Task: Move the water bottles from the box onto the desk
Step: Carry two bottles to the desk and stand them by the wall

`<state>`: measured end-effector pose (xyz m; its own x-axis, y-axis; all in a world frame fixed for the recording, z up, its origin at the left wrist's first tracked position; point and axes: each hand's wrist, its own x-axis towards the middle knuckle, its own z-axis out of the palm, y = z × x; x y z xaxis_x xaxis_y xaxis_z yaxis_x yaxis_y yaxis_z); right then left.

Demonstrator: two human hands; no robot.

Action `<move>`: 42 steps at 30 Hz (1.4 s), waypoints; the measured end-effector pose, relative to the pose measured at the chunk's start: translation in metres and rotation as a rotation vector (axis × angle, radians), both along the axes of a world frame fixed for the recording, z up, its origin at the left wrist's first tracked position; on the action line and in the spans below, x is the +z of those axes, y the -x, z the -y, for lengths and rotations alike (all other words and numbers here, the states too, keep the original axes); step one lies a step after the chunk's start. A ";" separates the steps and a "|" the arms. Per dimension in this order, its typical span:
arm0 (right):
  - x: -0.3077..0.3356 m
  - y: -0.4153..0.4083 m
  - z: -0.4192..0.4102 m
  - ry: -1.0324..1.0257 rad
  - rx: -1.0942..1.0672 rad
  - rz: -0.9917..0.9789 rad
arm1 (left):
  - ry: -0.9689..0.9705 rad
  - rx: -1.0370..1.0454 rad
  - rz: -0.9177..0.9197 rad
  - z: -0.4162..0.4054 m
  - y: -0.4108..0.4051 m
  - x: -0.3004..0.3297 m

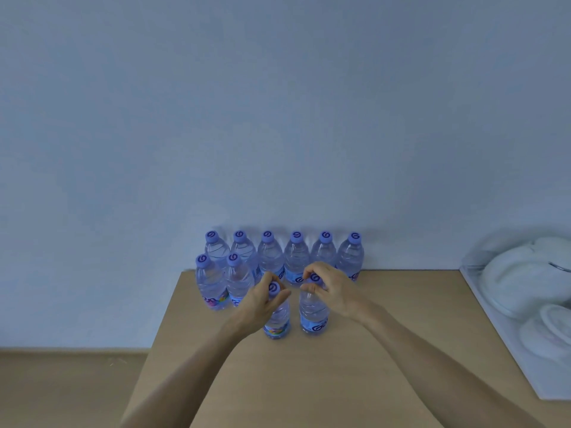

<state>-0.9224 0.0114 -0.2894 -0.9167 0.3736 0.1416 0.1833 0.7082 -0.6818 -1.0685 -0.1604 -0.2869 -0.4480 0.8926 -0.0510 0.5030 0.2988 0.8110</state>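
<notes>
Several clear water bottles with purple caps stand upright on the wooden desk (386,335). A back row (296,257) lines the wall, and two more bottles (213,282) stand in front of it at the left. My left hand (262,301) grips the neck of a bottle (278,322) just under its cap. My right hand (330,288) pinches the neck of a second bottle (313,316) beside it. Both held bottles stand upright, their bases at the desk surface. The box is not in view.
A white rack (506,344) with white plates and bowls (519,273) sits at the desk's right side. The desk's left edge drops to a wood floor (68,390). A plain wall rises behind the bottles.
</notes>
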 end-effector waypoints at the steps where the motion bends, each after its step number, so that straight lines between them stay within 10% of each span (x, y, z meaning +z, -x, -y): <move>1: 0.002 -0.001 -0.002 0.003 0.006 0.019 | 0.014 -0.003 -0.021 0.000 0.003 0.002; 8: 0.014 -0.010 -0.020 -0.117 0.120 0.349 | 0.099 -0.138 -0.508 0.007 0.029 0.019; 22: 0.040 0.050 -0.016 -0.260 0.105 0.418 | 0.243 -0.149 -1.001 -0.025 0.056 0.046; 36: 0.043 0.069 -0.020 -0.260 0.094 0.469 | 0.305 -0.190 -0.959 -0.044 0.081 0.045; 42: 0.061 0.056 -0.019 -0.098 0.032 0.431 | 0.182 -0.239 -0.628 -0.034 0.086 0.066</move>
<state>-0.9782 0.0301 -0.2284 -0.9106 0.3480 -0.2229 0.4133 0.7757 -0.4770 -1.1547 -0.1267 -0.2210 -0.2339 0.9722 -0.0041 0.9295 0.2249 0.2925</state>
